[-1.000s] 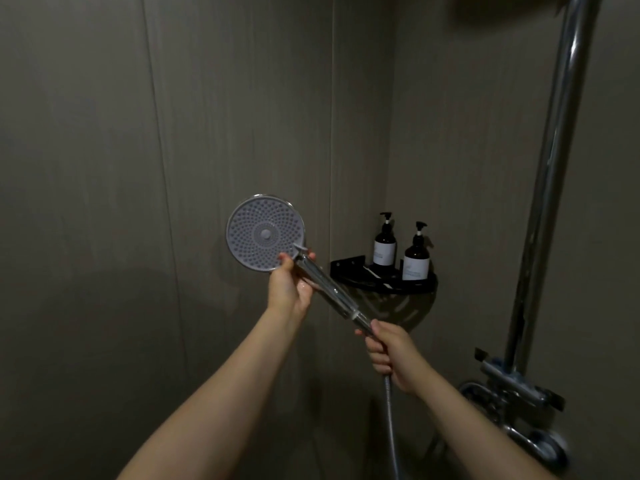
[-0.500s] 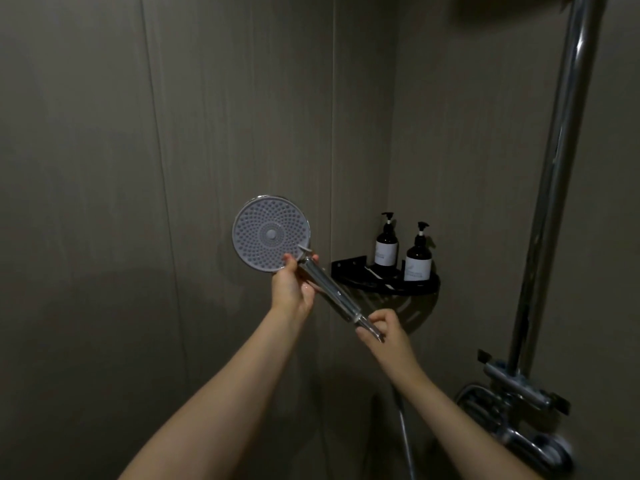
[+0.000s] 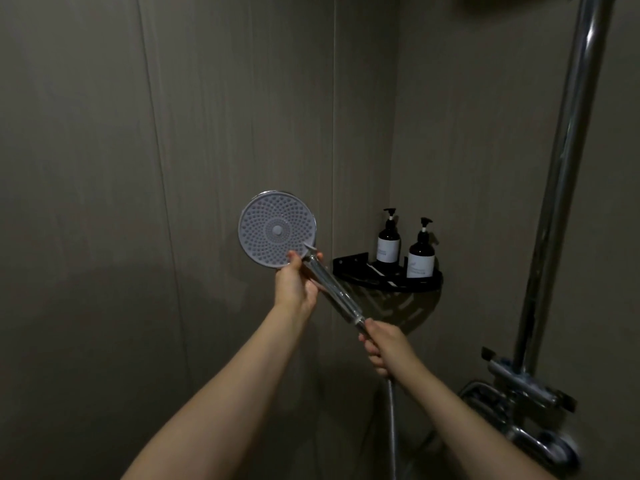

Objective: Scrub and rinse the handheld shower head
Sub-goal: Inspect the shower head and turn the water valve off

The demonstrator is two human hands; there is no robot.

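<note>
Far left is just plain grey-brown wall panels, dim lighting. Moving in, the shower head is held up in front of the wall, round spray face with its nozzle dots turned toward the camera, chrome handle slanting down to the right. The left hand has it right at the neck where the disc meets the handle, grip curled round the top of the handle, one fingertip touching the lower rim of the face. Further right and lower, the right hand has its grip wrapped round the bottom end of the handle, where the metal hose hangs straight down out of the fist. Behind the hands, in the corner, a black shelf carries two dark pump bottles with pale labels, standing upright side by side. Far right, a chrome riser pipe runs up the wall, with the mixer valve at its foot, a bit blurry.
</note>
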